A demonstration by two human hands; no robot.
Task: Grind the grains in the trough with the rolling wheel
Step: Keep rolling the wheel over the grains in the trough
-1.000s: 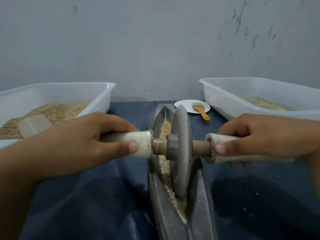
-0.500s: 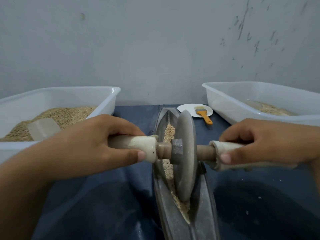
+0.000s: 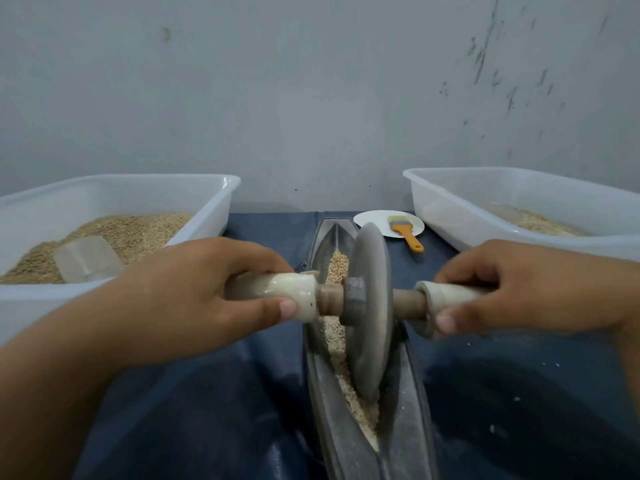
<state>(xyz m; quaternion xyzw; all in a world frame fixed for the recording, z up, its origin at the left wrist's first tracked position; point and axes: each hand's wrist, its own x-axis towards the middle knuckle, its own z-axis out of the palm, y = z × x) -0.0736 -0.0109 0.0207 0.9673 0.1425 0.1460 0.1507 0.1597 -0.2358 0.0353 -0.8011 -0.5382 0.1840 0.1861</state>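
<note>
A grey metal rolling wheel (image 3: 370, 306) stands upright in the narrow boat-shaped metal trough (image 3: 408, 410) at the centre of the table. Pale grains (image 3: 337, 344) lie along the trough's groove, ahead of and behind the wheel. A wooden axle runs through the wheel, with a cream-wrapped handle at each end. My left hand (image 3: 194, 296) grips the left handle (image 3: 294, 294), thumb underneath. My right hand (image 3: 519, 289) grips the right handle (image 3: 446, 296) the same way. The wheel's lower rim sits down in the grains.
A white tub (image 3: 214, 202) of grain with a clear scoop (image 3: 86, 259) stands at the left. A second white tub (image 3: 450, 209) holding some grain is at the right. A white plate (image 3: 377, 221) with an orange-handled brush (image 3: 405, 233) lies behind the trough. Blue sheeting (image 3: 207, 410) covers the table.
The view has tilted up a little. The wheel stays in about the same part of the trough, shifted slightly toward me. Both hands keep their grip on the handles.
</note>
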